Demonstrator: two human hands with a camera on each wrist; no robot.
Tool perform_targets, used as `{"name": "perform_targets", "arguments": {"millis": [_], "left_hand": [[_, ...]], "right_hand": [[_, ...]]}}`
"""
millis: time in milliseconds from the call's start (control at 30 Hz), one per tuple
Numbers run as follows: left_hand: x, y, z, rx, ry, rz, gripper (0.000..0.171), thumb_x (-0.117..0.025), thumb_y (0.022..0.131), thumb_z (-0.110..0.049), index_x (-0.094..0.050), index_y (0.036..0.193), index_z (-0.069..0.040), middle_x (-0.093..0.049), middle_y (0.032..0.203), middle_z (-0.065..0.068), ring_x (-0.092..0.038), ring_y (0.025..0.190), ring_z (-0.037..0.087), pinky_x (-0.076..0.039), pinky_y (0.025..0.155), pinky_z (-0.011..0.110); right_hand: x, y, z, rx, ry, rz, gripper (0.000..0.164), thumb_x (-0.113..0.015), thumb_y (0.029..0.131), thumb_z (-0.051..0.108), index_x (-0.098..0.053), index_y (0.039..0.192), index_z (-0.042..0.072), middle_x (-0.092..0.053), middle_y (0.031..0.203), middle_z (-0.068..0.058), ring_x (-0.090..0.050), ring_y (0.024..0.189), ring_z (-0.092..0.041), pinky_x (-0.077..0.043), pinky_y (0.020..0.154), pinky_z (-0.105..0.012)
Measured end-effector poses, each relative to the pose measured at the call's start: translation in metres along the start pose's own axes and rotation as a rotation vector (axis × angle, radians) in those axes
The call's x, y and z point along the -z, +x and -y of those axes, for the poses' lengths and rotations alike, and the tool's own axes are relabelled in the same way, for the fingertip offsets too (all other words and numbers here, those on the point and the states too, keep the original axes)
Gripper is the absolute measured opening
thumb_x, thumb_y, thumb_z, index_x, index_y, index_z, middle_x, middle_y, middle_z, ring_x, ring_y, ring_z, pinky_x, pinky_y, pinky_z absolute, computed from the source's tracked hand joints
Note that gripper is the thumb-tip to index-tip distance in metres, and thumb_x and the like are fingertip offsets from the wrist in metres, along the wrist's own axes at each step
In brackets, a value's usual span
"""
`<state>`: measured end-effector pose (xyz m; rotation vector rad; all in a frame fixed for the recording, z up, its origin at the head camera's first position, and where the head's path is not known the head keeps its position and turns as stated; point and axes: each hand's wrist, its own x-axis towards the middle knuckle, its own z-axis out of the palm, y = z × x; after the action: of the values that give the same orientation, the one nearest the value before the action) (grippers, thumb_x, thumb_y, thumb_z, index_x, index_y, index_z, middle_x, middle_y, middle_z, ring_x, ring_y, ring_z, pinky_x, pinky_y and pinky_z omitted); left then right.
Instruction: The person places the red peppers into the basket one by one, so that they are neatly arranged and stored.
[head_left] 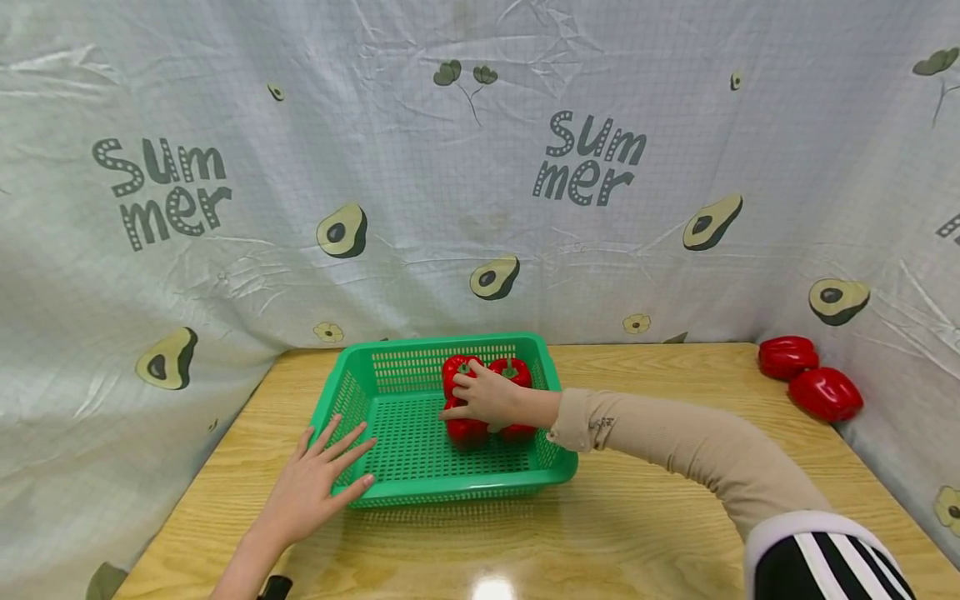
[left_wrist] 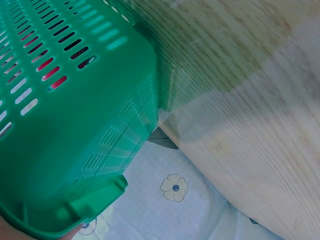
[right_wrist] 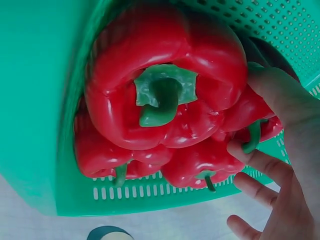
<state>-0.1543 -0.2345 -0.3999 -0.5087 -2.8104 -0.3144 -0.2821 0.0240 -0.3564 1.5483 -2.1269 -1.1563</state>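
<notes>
Several red bell peppers (head_left: 467, 432) with green stems sit together at the right side of a green plastic basket (head_left: 442, 483). Over them reaches my right hand (head_left: 489, 398), fingers spread. In the right wrist view its thumb and index finger lie around one side pepper, close to its stem, without a visible firm grip; a big pepper (right_wrist: 165, 85) fills the middle there. My left hand (head_left: 311, 492) is spread flat at the basket's front left corner. The left wrist view shows the basket's slotted outer wall (left_wrist: 85, 115), with fingertips partly visible at its rim.
Two more red bell peppers, one nearer (head_left: 825, 394) and one behind it (head_left: 787, 357), lie at the table's far right edge. The basket stands on a wooden table (head_left: 645, 500). A patterned cloth (head_left: 420, 167) hangs behind and along both sides.
</notes>
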Motion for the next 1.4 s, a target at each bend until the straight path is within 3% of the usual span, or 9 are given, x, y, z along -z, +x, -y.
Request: {"name": "perform_targets", "arguments": {"millis": [233, 500, 1100, 1400], "left_hand": [[0.0, 0.0, 0.001, 0.01, 0.002, 0.01, 0.051, -0.055, 0.082, -0.048, -0.052, 0.127, -0.022, -0.042, 0.139, 0.002, -0.023, 0.135, 0.033, -0.015, 0.105, 0.058], [0.0, 0.0, 0.0, 0.006, 0.002, -0.001, 0.05, -0.057, 0.082, -0.044, -0.053, 0.126, -0.021, -0.043, 0.138, 0.003, -0.025, 0.133, 0.037, -0.015, 0.106, 0.057], [0.0, -0.001, 0.001, 0.001, 0.016, -0.013, 0.05, -0.059, 0.081, -0.042, -0.054, 0.126, -0.021, -0.044, 0.137, 0.003, -0.027, 0.132, 0.037, -0.018, 0.104, 0.058], [-0.001, 0.0, 0.0, 0.004, 0.004, -0.002, 0.05, -0.056, 0.082, -0.045, -0.053, 0.126, -0.021, -0.043, 0.138, 0.003, -0.025, 0.133, 0.036, -0.015, 0.106, 0.056]], "right_hand": [[-0.001, -0.004, -0.003, -0.002, -0.017, -0.008, 0.073, -0.049, 0.078, 0.063, -0.02, 0.141, 0.038, -0.049, 0.128, 0.006, -0.039, 0.121, -0.015, -0.035, 0.099, -0.038], [0.001, -0.018, -0.01, -0.008, 0.055, -0.073, 0.068, -0.054, 0.079, 0.057, -0.029, 0.139, 0.034, -0.05, 0.128, 0.004, -0.04, 0.123, -0.018, -0.038, 0.099, -0.041], [-0.014, -0.061, -0.01, -0.038, 0.105, -0.38, 0.053, -0.059, 0.08, 0.048, -0.047, 0.128, 0.029, -0.057, 0.101, 0.006, -0.048, 0.098, -0.015, -0.04, 0.086, -0.038], [-0.022, -0.091, -0.006, -0.09, 0.167, -0.455, 0.048, -0.061, 0.08, 0.044, -0.052, 0.124, 0.026, -0.058, 0.102, 0.005, -0.049, 0.099, -0.016, -0.042, 0.085, -0.04]]}}
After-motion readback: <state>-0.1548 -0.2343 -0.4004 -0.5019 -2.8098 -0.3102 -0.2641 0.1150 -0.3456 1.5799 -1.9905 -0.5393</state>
